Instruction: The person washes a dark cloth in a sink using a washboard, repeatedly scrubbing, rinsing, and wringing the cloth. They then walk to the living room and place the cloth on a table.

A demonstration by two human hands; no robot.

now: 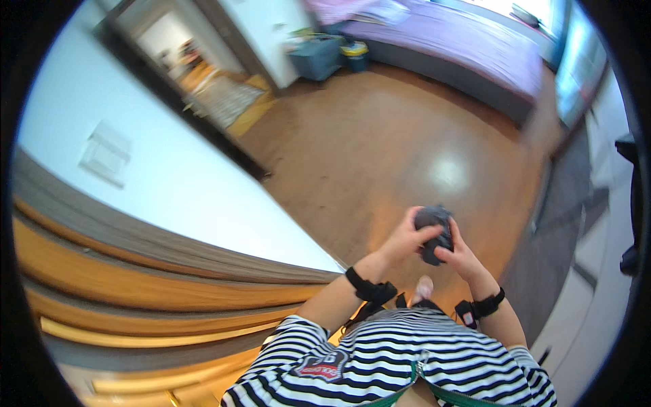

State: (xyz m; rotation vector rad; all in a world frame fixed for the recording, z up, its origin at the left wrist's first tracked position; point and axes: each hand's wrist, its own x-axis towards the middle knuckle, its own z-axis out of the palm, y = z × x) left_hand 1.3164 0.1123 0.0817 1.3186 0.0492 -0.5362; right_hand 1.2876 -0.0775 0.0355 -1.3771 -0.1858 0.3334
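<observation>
My left hand (409,236) and my right hand (460,253) come together in front of my body around a dark grey bundle (432,219). It looks like soft, folded fabric, but blur hides what it is exactly. The left thumb lies across its upper face, while the right thumb presses lower down on its right side. Several fingers are hidden behind the bundle. A black strap (368,290) circles my left wrist area, and another black strap (488,305) with a small device is on my right forearm.
Brown wooden floor (356,137) stretches ahead to a bed (447,40) with a pink-purple sheet. A grey box (315,56) and a bin with a yellow rim (356,51) stand beside it. An open doorway (218,86) lies left, wooden furniture (152,290) nearby, patterned cabinet fronts (564,244) right.
</observation>
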